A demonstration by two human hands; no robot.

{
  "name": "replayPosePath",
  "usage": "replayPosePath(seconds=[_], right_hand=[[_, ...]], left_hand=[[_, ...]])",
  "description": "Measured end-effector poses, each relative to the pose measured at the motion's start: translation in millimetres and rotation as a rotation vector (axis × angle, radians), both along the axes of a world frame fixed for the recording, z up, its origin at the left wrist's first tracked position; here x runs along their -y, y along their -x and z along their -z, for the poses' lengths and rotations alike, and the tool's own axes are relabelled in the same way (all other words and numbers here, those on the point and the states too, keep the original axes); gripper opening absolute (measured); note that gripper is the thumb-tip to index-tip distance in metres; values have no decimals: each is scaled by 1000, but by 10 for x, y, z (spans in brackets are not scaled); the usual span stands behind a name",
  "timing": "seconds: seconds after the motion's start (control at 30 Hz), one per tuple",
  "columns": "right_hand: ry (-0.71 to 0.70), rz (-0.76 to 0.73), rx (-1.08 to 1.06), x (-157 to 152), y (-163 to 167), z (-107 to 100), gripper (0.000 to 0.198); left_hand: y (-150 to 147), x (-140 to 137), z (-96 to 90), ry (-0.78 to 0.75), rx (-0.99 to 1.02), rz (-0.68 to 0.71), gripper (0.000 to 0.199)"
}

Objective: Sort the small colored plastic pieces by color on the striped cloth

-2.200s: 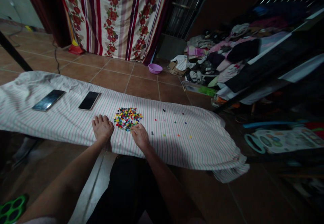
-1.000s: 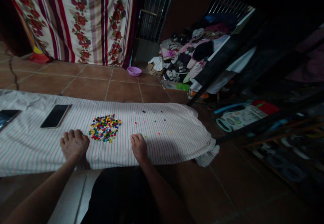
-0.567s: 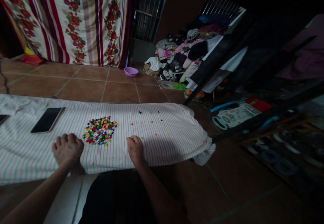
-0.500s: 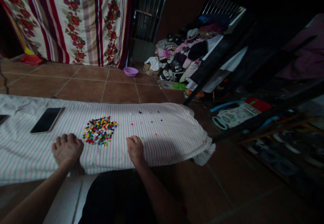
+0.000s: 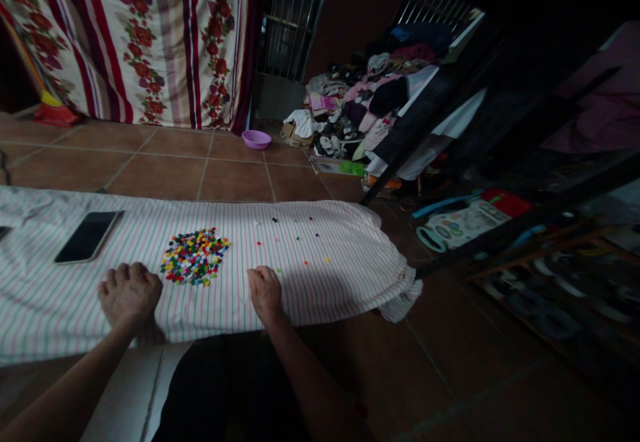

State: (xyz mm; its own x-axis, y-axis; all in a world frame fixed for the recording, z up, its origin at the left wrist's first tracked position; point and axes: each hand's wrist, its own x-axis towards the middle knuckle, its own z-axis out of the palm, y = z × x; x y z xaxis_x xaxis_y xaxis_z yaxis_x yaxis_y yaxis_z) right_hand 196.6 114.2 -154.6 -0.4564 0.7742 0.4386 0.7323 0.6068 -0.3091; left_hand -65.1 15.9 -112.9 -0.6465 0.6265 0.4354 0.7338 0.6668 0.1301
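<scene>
My left hand (image 5: 129,290) rests on the striped cloth (image 5: 350,289), closed with its fingers curled under, and I see nothing in it. Just to its right lies a heap of small beads (image 5: 195,257) in many colours. My right hand (image 5: 264,290) is closed too, resting on the cloth right of the heap; its palm side is hidden, so what it holds, if anything, cannot be made out. Beyond it, several single beads lie spaced apart, among them a red bead (image 5: 259,243), an orange bead (image 5: 306,263) and a yellow bead (image 5: 327,260).
A dark-screened phone (image 5: 89,237) lies on the cloth beyond my left hand. On the tiled floor behind stand a purple basin (image 5: 257,139) and a pile of clothes (image 5: 350,105). A flowered curtain (image 5: 170,42) hangs at the back left. Shelves with shoes (image 5: 540,295) stand at right.
The whole view has shifted slightly, so things sit a little further left and higher. Both hands keep their poses, and the beads lie as before.
</scene>
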Motion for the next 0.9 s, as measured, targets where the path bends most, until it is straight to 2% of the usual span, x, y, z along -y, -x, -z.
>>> replayPosePath(seconds=[0.3,0.53,0.9], right_hand=[[-5,10,-18,-6,15,16,21],[-29,20,-52,-1,17,25,19],[-4,30,62,4,21,-50,22]], left_hand=[[21,5,22,-37,51,23,37],[-22,10,-52,-32,102,25,37],[-30,10,-67,-32,118,14,36]])
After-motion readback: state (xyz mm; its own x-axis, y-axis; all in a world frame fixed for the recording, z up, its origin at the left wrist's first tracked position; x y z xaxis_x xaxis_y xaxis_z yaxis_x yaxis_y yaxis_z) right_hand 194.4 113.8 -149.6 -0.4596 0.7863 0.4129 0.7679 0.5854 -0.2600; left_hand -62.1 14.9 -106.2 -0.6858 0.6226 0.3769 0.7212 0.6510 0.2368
